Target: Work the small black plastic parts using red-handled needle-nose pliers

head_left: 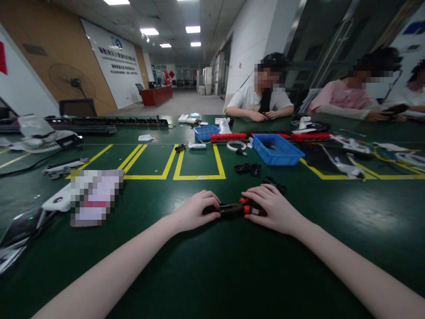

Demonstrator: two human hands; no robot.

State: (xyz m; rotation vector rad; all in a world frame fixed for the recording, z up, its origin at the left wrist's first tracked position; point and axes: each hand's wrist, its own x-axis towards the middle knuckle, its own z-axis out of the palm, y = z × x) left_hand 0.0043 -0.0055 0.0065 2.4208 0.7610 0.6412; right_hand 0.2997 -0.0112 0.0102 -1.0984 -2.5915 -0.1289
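Observation:
My right hand (277, 208) is closed around the red and black handles of a pair of pliers (236, 208), just above the green table in front of me. The dark metal head of the pliers points left. My left hand (197, 212) is closed on a small black part (209, 209) right at the tip of the jaws; whether the jaws grip it I cannot tell. Fingers hide much of that part. Beyond my right fingers lies another black piece (275, 184), with more black parts (247, 169) a little farther off.
A blue bin (279, 155) and a smaller blue bin (206, 133) stand ahead, with a red strip (229, 137) behind. A white cable coil (236, 145) lies between them. At left are a phone-like slab (98, 199) and a white device (59, 199). People sit across the table (212, 274).

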